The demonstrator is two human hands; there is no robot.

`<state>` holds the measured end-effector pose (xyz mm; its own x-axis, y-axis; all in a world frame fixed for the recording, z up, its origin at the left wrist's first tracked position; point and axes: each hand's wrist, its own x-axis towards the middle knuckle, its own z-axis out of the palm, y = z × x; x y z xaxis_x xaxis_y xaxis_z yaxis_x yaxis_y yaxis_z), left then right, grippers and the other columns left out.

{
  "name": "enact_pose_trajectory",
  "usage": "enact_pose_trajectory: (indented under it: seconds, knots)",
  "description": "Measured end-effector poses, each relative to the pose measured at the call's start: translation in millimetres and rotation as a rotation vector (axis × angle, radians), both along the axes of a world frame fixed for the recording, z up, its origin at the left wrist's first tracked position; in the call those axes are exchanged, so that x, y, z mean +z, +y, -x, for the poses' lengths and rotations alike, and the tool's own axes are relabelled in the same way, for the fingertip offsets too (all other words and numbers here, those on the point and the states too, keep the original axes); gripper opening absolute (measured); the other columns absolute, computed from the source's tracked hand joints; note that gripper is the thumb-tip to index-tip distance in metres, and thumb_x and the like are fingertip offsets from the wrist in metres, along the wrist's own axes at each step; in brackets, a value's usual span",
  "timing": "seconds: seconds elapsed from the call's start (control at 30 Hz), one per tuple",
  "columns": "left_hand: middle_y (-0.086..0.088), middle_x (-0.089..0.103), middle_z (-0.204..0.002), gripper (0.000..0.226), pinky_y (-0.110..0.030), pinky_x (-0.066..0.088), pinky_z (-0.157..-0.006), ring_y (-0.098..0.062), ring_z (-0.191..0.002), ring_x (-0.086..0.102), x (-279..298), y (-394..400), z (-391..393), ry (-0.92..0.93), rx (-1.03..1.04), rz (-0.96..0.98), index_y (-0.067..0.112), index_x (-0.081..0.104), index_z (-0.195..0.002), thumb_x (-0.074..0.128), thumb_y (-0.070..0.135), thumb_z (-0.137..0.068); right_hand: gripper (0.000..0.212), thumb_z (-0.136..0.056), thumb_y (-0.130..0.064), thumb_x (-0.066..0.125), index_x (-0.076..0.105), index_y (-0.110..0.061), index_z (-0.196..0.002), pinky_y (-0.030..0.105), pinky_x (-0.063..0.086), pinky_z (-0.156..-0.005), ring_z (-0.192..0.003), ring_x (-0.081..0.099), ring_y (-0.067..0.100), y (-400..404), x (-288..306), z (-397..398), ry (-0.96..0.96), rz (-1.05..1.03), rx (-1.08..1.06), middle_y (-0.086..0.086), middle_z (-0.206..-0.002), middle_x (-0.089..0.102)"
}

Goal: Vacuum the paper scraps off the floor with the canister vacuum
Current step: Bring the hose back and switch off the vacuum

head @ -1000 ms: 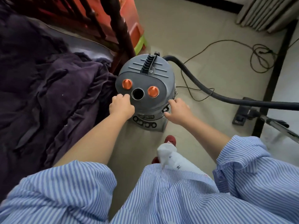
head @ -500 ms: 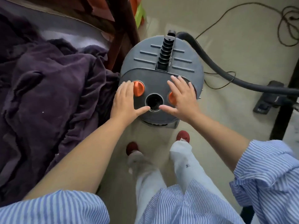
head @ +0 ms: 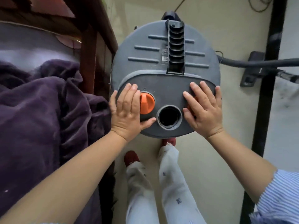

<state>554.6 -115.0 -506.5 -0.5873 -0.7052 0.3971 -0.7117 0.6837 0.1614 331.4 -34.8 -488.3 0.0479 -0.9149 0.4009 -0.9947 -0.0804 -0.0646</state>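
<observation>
Both hands lie flat, fingers straight: your left hand (head: 127, 110) beside the orange knob (head: 146, 103), your right hand (head: 204, 108) covering its twin. You're setting up the canister vacuum (head: 163, 62), at twelve o'clock from your feet; next, probably start it. Hose (head: 252, 63) trails toward three o'clock.

- just the one camera, strapped on the person's head, pointing almost straight down
- it's close over the canister vacuum (head: 166, 75), whose lid fills the upper middle of the shot
- both forearms reach in from the bottom corners, left hand (head: 127, 110) and right hand (head: 203, 109) flat on the lid
- wide lens, so the bed frame (head: 88, 50) bends at the edge
</observation>
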Motion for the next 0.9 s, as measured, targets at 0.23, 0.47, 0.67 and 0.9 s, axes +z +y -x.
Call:
enact_pose_trajectory:
  seconds: [0.23,0.47,0.67,0.9]
  knots:
    - [-0.010,0.037,-0.128,0.059,-0.048,0.031,-0.098,-0.027,-0.120,0.039,-3,-86,60,0.090,-0.234,0.018,0.002,0.039,-0.119,0.026,0.055,-0.095,0.035,-0.095,-0.035,0.034,0.052,-0.014,-0.117,0.041,0.011,-0.114,-0.121,0.041,0.030,-23,-2,15,0.038,0.025,-0.310,0.009,-0.130,0.045]
    - [-0.007,0.033,-0.130,0.054,-0.047,0.033,-0.099,-0.028,-0.123,0.034,1,-158,157,0.102,-0.296,-0.086,0.006,0.036,-0.122,0.035,0.052,-0.093,0.036,-0.086,-0.030,0.045,0.049,-0.012,-0.117,0.042,0.014,-0.110,-0.121,0.039,0.030,-82,-3,87,0.008,0.018,-0.452,0.020,-0.121,0.061]
    - [-0.019,0.052,-0.125,0.062,-0.047,0.042,-0.096,-0.029,-0.119,0.034,18,-212,247,0.005,-0.201,-0.135,0.002,0.044,-0.115,0.046,0.050,-0.076,0.037,-0.083,-0.023,0.045,0.050,-0.009,-0.118,0.037,0.015,-0.109,-0.121,0.038,0.030,-150,-4,181,0.000,0.043,-0.408,0.021,-0.122,0.060]
    - [-0.015,0.046,-0.131,0.079,-0.048,0.020,-0.109,-0.031,-0.129,0.030,45,-267,343,0.101,0.049,-0.542,-0.001,0.056,-0.108,0.033,0.063,-0.067,0.036,-0.088,-0.024,0.041,0.046,-0.006,-0.119,0.038,0.024,-0.106,-0.120,0.039,0.029,-222,-6,261,0.006,0.076,-0.458,0.023,-0.121,0.060]
